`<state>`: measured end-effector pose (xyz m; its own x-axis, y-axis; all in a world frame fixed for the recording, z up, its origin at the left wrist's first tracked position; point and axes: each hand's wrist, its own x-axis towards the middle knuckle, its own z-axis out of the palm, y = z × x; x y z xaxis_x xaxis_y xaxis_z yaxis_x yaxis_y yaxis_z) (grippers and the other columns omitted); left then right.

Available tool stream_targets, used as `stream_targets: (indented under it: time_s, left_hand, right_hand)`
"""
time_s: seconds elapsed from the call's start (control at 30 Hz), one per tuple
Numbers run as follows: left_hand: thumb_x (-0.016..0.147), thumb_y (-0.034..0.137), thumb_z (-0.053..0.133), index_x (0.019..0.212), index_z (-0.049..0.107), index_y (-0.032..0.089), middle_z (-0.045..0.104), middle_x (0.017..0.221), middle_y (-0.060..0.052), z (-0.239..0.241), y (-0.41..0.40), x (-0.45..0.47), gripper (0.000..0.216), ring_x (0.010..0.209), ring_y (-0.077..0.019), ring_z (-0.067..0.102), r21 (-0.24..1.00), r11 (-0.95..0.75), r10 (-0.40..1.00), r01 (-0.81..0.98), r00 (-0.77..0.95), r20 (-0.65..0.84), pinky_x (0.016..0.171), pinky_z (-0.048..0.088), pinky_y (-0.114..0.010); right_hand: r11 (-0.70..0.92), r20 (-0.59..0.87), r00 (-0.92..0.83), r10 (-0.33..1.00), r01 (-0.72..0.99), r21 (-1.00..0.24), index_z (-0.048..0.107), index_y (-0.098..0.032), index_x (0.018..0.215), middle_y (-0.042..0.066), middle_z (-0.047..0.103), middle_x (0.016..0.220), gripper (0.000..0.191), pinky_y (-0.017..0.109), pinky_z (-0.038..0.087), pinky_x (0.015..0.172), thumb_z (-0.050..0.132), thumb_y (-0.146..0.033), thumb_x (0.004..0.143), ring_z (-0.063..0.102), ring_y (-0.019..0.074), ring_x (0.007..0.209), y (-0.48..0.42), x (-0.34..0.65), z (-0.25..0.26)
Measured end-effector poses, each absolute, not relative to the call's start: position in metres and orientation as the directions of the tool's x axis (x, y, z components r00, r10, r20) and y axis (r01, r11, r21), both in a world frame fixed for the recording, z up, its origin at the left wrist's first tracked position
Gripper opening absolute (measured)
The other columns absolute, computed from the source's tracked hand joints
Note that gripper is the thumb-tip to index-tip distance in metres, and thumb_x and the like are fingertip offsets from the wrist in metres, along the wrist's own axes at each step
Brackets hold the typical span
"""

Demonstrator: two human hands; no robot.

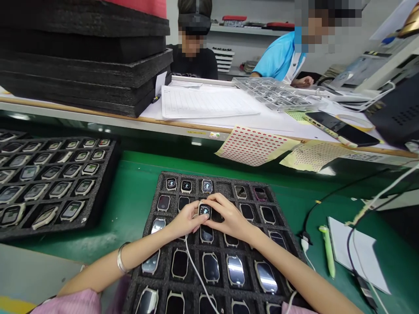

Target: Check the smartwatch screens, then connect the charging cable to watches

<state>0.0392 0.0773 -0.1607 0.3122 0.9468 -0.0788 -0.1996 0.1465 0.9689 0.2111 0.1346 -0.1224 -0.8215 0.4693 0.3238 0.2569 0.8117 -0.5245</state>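
Observation:
A black foam tray (pixel 157 192) with several smartwatch bodies in its slots lies on the green mat in front of me. My left hand (pixel 185 220) and my right hand (pixel 229 218) meet over the tray's middle and pinch one watch (pixel 204 210) whose screen is lit. A white cable (pixel 196 270) runs from under that watch down toward me. Three watches in the top row, such as one lit watch (pixel 207 186), also glow. A metal bangle (pixel 121 258) sits on my left wrist.
A second foam tray of watches (pixel 98 205) lies at the left. Stacked black foam (pixel 98 65) fills the raised shelf, with paper forms (pixel 203 102), sticker sheets (pixel 253 146) and a phone (pixel 343 128). A green pen (pixel 328 248), paper and cables lie right. Two people sit opposite.

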Motion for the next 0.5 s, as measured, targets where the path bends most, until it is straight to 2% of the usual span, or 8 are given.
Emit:
stream_targets:
  time_s: [0.33,0.43,0.5]
  left_hand:
    - [0.077,0.047,0.063,0.107,0.049,0.011,0.041,0.045,0.010,-0.161,0.084,0.039,0.049,0.032,-0.0056,0.036,0.967,0.135,0.947,-0.217,0.315,-0.062,0.032,0.026,-0.016]
    - [0.078,0.041,0.062,0.105,0.051,0.012,0.043,0.045,0.009,-0.161,0.086,0.039,0.041,0.033,-0.0071,0.038,0.971,0.113,0.953,-0.212,0.301,-0.045,0.033,0.028,-0.018]
    - [0.079,0.034,0.062,0.106,0.053,0.014,0.044,0.044,0.008,-0.159,0.086,0.039,0.035,0.033,-0.0085,0.040,0.977,0.084,0.962,-0.196,0.273,-0.027,0.033,0.031,-0.019]
  right_hand:
    - [0.822,0.371,-0.806,0.462,0.231,-0.521,0.048,-0.018,0.125,0.012,0.053,0.108,0.040,0.040,0.051,0.085,0.059,-0.024,0.086,0.055,0.0261,0.101,0.137,0.210,-0.126]
    - [0.850,0.377,-0.811,0.447,0.252,-0.463,0.046,-0.019,0.127,0.013,0.052,0.111,0.040,0.041,0.050,0.086,0.055,-0.026,0.088,0.055,0.0274,0.103,0.140,0.211,-0.129]
    - [0.883,0.372,-0.823,0.429,0.294,-0.367,0.048,-0.020,0.126,0.014,0.052,0.113,0.038,0.043,0.051,0.084,0.053,-0.028,0.089,0.055,0.0295,0.103,0.147,0.213,-0.132]
